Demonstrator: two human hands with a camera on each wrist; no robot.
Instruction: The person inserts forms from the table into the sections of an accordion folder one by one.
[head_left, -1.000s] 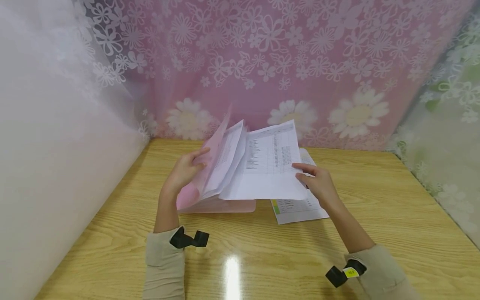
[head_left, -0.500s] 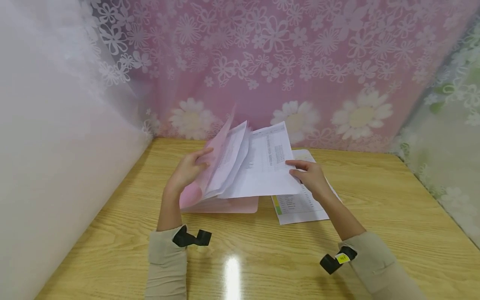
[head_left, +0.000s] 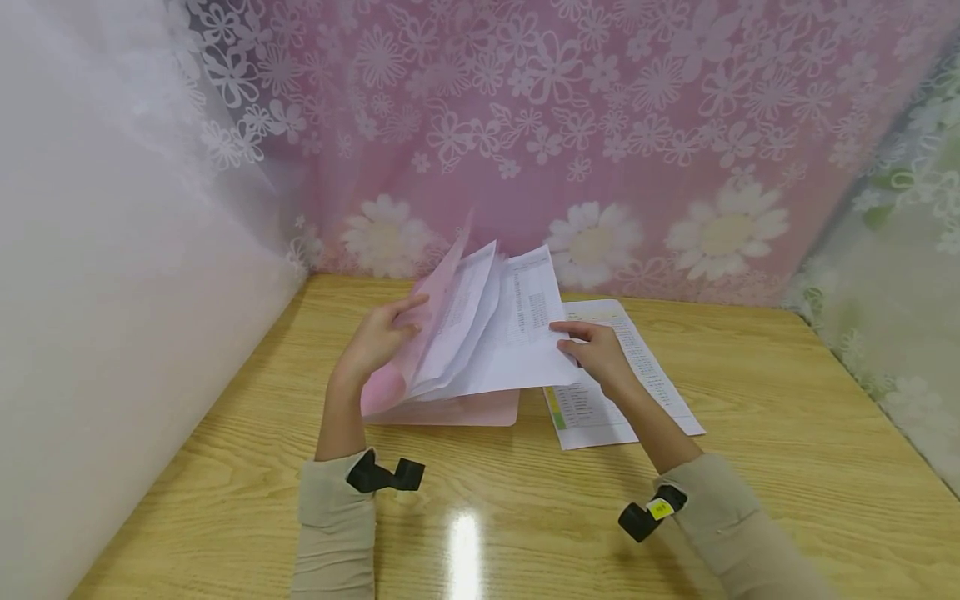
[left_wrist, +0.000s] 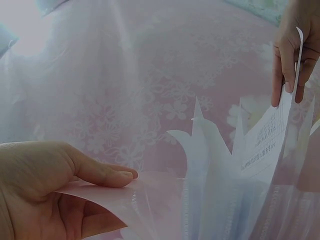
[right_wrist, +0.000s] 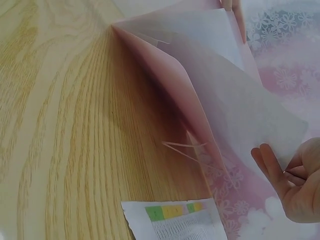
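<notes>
Folder (head_left: 472,411), pink, spread over table (head_left: 525,533), left of loose page (head_left: 600,421). Left hand (head_left: 375,337) pinches raised cover (head_left: 429,321); right hand (head_left: 596,354) pinches outer edge of sheet (head_left: 517,362). Step, judged: guiding sheet at open folder. Next move likely needs cover kept wide, sheet unbent.

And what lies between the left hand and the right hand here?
In the head view: the pink folder cover, which the left hand pinches, then raised white pages, then the printed sheet that the right hand pinches.

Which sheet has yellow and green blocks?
The sheet lying on the table, right of the pink folder; no other visible sheet shows them.
</notes>
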